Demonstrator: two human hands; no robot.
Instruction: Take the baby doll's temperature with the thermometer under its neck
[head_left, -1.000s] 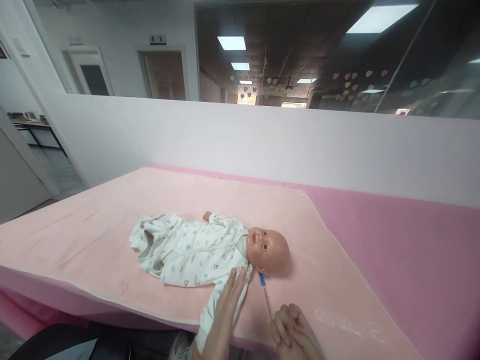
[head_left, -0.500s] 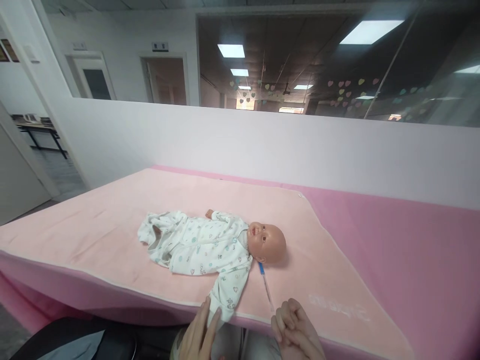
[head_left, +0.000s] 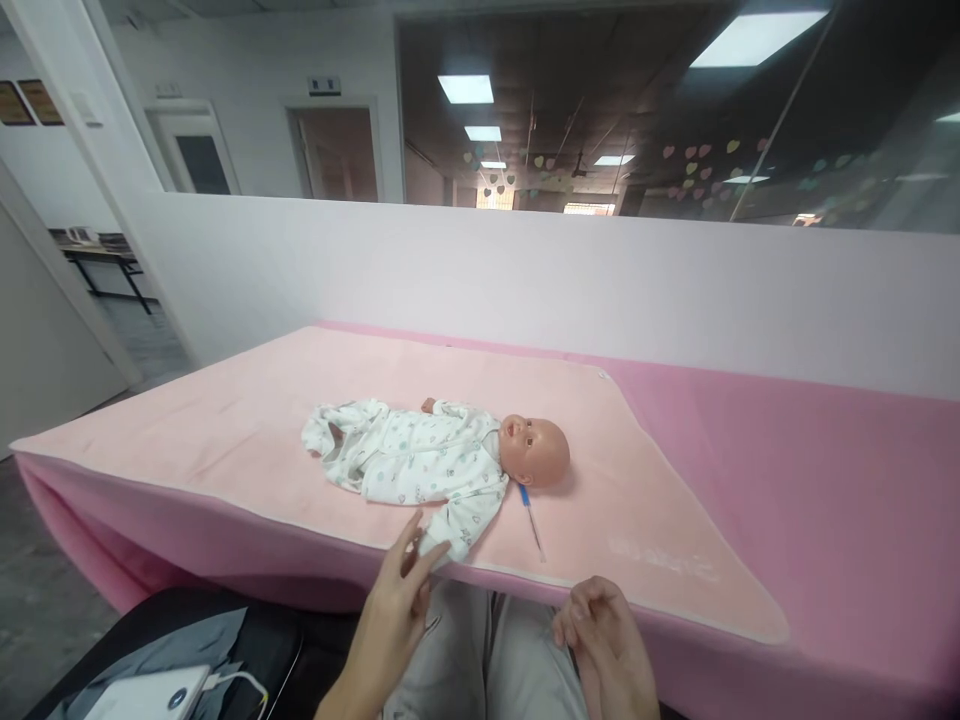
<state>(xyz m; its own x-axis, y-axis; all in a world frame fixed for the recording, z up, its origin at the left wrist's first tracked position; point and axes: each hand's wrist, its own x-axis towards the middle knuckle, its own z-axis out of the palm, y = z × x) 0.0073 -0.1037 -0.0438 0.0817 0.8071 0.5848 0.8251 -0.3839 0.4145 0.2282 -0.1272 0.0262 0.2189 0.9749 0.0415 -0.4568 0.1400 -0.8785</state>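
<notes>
A baby doll (head_left: pixel 534 452) lies on its back in a white patterned sleepsuit (head_left: pixel 420 455), its head to the right. My left hand (head_left: pixel 394 600) is at the end of the near sleeve (head_left: pixel 459 525), fingers spread apart and touching the cuff or just beside it. At the table's front edge, my right hand (head_left: pixel 606 635) is closed, its fingers curled in, and I see nothing in it. Between that hand and the doll's head lies a thin clear stick with a blue end (head_left: pixel 525 496), perhaps a thermometer; nothing touches it.
A peach mat (head_left: pixel 660 520) covers much of the table, over a pink cloth (head_left: pixel 840 480). Behind stands a white wall (head_left: pixel 525 280) with a window above. At lower left, a white device (head_left: pixel 154 695) with a cable lies on a dark seat (head_left: pixel 277 640).
The view has tilted down, showing more of my lap and the white device. My left hand's fingers now bend around the sleeve end; my right hand stays curled by the edge.
</notes>
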